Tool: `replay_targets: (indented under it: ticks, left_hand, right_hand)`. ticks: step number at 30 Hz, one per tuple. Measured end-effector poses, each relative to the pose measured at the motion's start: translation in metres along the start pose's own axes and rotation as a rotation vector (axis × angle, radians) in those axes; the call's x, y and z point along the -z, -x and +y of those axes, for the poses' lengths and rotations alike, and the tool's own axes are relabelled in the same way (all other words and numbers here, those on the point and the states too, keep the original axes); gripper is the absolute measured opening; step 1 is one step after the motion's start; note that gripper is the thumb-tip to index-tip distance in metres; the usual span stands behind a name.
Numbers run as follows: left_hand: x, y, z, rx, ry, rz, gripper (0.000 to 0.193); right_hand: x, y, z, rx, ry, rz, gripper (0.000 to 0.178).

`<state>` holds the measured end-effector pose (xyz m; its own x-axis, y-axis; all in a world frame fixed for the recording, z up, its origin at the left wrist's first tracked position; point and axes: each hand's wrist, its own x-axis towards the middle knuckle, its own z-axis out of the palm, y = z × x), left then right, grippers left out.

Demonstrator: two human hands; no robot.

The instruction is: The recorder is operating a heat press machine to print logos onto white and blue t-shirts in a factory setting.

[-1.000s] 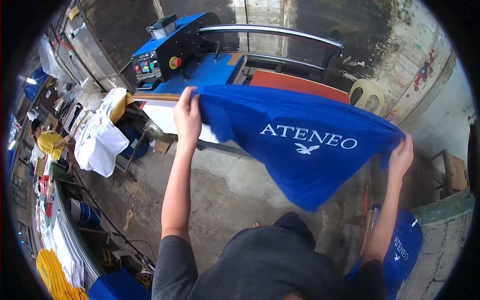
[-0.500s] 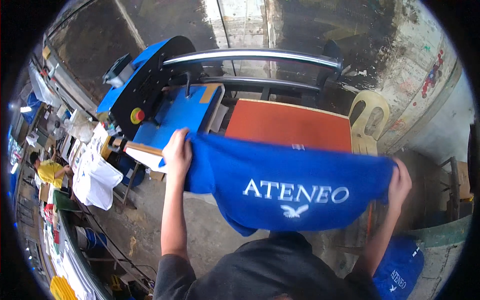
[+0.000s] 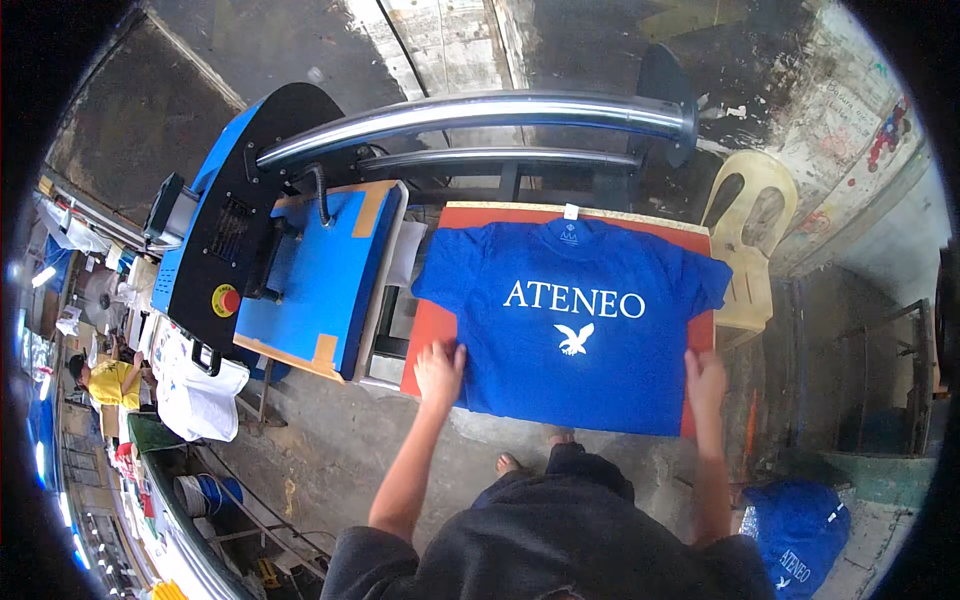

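A blue T-shirt (image 3: 525,362) with white lettering and a white bird print lies spread on a red platen (image 3: 424,352), collar toward the far edge. My left hand (image 3: 438,374) is at the shirt's left side, over the platen's near left part, fingers loosely apart. Along the shirt's right side is my right hand (image 3: 706,380), fingers also loosely apart and touching or very near the fabric edge. The shirt's hem hangs at the near side of the platen.
Left of the platen stands a heat press head (image 3: 310,290), blue and black, with a red stop button (image 3: 228,301) and thick metal rails (image 3: 480,112). A beige plastic chair (image 3: 742,290) stands right. Another blue shirt (image 3: 800,525) lies lower right. A person in yellow (image 3: 112,384) is far left.
The blue shirt, held up between both hands before, has come down flat on the red platen. Both hands have let go of its top and moved to its sides. The press now appears further left.
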<state>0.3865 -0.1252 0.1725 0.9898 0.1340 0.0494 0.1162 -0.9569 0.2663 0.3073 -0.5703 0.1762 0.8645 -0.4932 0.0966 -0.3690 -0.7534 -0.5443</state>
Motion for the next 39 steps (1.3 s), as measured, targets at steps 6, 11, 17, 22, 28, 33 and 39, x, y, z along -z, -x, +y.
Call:
replay_targets:
  ticks: [6,11,17,22,28,33,39]
  left_hand:
    - [0.012,0.049,0.000,0.204,0.273,0.053,0.018]
    - [0.016,0.063,-0.011,0.223,0.143,-0.011,0.018]
    - [0.014,0.025,0.066,-0.415,0.343,0.105,0.043]
    - [-0.057,-0.053,0.103,-0.496,-0.012,0.065,0.050]
    - [-0.052,-0.139,0.095,-0.376,-0.062,0.064,0.053]
    - [-0.044,-0.160,0.072,-0.294,-0.039,0.088,0.057]
    - [-0.046,-0.116,0.100,-0.346,0.010,0.190,0.062]
  right_hand:
    - [0.003,0.054,-0.010,0.145,-0.043,0.058,0.019]
    - [0.013,0.063,-0.007,-0.050,0.026,-0.031,0.011]
    - [-0.024,0.034,-0.088,0.448,0.011,0.029,0.034]
    - [-0.086,-0.009,-0.134,0.836,0.035,-0.314,0.042]
    - [-0.081,-0.130,-0.092,0.643,0.294,-0.088,0.043]
    - [-0.087,-0.130,-0.110,0.670,0.329,-0.096,0.044]
    - [-0.085,-0.127,-0.093,0.706,0.421,-0.094,0.045]
